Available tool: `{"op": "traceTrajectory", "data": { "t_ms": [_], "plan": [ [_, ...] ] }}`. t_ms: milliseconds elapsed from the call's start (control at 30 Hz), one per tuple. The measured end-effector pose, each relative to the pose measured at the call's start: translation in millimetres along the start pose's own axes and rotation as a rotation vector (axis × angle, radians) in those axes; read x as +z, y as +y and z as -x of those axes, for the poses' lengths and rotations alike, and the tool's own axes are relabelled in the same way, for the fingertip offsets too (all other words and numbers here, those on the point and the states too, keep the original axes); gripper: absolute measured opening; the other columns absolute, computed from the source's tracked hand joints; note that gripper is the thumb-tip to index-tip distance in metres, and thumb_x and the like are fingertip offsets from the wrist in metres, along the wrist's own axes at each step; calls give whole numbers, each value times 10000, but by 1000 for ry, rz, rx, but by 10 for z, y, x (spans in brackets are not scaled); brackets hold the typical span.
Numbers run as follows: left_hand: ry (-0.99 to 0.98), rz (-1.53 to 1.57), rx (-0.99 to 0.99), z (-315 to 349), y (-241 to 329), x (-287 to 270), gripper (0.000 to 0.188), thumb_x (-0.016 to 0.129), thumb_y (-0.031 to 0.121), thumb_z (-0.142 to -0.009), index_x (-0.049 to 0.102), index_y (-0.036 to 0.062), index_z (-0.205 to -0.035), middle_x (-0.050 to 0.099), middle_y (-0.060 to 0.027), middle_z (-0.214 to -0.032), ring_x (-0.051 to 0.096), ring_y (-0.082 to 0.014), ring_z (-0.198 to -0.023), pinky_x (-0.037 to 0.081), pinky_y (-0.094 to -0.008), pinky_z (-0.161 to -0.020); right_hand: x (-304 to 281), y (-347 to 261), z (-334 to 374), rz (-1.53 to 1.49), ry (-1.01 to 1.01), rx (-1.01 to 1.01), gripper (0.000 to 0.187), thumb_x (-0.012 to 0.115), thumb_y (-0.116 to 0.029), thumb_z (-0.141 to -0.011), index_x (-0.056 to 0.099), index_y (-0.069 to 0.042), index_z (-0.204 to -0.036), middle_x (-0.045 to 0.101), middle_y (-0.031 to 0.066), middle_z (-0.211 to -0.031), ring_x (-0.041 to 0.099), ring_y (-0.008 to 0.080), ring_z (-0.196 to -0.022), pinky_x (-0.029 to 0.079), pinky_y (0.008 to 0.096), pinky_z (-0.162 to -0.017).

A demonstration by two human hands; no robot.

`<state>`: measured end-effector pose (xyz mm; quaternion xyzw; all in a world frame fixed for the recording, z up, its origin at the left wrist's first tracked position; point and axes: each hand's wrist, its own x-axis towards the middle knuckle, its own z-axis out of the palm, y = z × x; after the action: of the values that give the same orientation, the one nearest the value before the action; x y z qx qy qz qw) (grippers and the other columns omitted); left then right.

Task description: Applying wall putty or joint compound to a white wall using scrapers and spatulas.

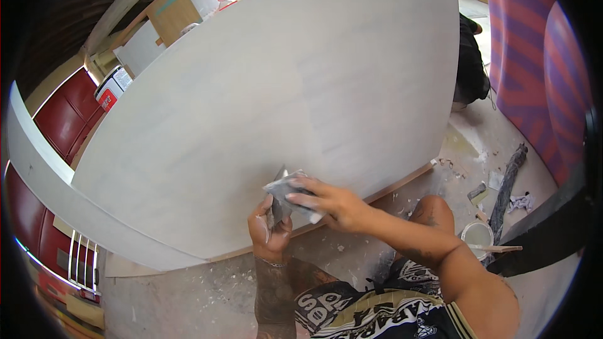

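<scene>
- The head camera, left of a side-by-side pair, is riding on the person's head and looking down and forward at the pale panel (251,81).
- It is sitting close: the panel is filling most of the middle, while the person's forearms (402,232) are showing below it.
- Its fisheye lens is spreading wide, taking in dark ceiling (50,6) above the panel's left, floor (188,298) below it and a striped surface (518,44) to its right.
- The view is standing upright, the panel's left matching the wearer's left.
</scene>
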<state>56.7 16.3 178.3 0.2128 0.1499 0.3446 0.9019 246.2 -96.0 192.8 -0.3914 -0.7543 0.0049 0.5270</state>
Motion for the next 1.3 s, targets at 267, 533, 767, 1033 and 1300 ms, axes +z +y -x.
{"op": "traceTrajectory", "data": {
  "t_ms": [267, 533, 767, 1033, 1300],
  "plan": [
    [-43, -1346, 1068, -223, -443, 281, 329, 436, 72, -964, 480, -34, -1272, 561, -171, -1262, 558, -283, -1151, 444, -410, -970, -308, 344, 632, -1302, 655, 1167, 208, 490, -52, -906, 551, 16, -1093, 612, 137, -1069, 653, 265, -952, 560, 433, -850],
    [-604, -2161, 985, -526, -571, 300, 425, 487, -18, -840, 555, 62, -1252, 551, -135, -1316, 442, -368, -1286, 335, -453, -1066, -1404, 517, 296, -1397, 861, 614, 275, 555, -114, -888, 512, -4, -1135, 642, 87, -1010, 658, 217, -905, 567, 352, -816],
    [-265, -1731, 691, -359, -932, -23, 397, 427, 21, -895, 535, 18, -1277, 569, -129, -1299, 452, -321, -1292, 349, -381, -1060, -2695, 1148, -646, 497, 945, 491, 330, 482, -146, -856, 602, 23, -1113, 658, 188, -986, 623, 297, -907, 485, 368, -778],
    [-114, -1606, 658, -321, -948, -136, 388, 438, 192, -987, 499, -24, -1304, 590, -169, -1253, 557, -227, -1154, 403, -308, -967, -1878, 1187, -960, 815, 854, 226, 502, 521, -130, -793, 476, -12, -1278, 556, 256, -1133, 535, 424, -1037, 450, 494, -884],
    [-56, -1519, 687, -308, -920, -222, 425, 438, 249, -999, 477, -23, -1323, 626, -119, -1168, 583, -164, -1025, 437, -293, -882, -2787, 1432, -769, 622, 1047, 296, 430, 496, -94, -782, 566, -41, -1202, 583, 224, -1140, 568, 389, -1005, 442, 437, -918]
  ]
}}
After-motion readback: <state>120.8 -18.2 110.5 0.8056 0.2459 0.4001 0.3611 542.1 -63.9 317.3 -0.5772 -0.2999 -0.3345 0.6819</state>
